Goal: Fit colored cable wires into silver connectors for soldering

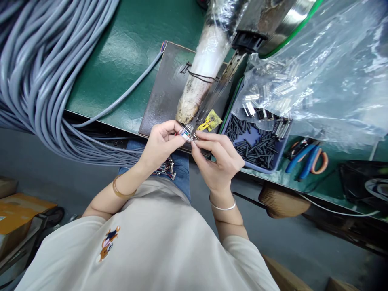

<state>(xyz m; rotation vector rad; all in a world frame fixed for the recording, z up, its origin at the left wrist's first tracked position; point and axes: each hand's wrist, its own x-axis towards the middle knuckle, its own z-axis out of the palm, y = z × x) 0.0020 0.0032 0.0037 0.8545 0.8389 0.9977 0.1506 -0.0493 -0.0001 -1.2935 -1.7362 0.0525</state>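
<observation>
My left hand is closed around a small connector with coloured wire ends, held just in front of the table edge. My right hand pinches the same small piece from the right, thumb and forefinger pressed together at its tip. Both hands meet below the tip of a soldering iron wrapped in plastic. A bunch of wires with metal connectors hangs down from my left hand over my lap.
A thick coil of grey cable fills the left side of the green table. A dark mat lies under the iron. A blue tray of black tubing pieces, a clear plastic bag and blue-handled pliers sit to the right.
</observation>
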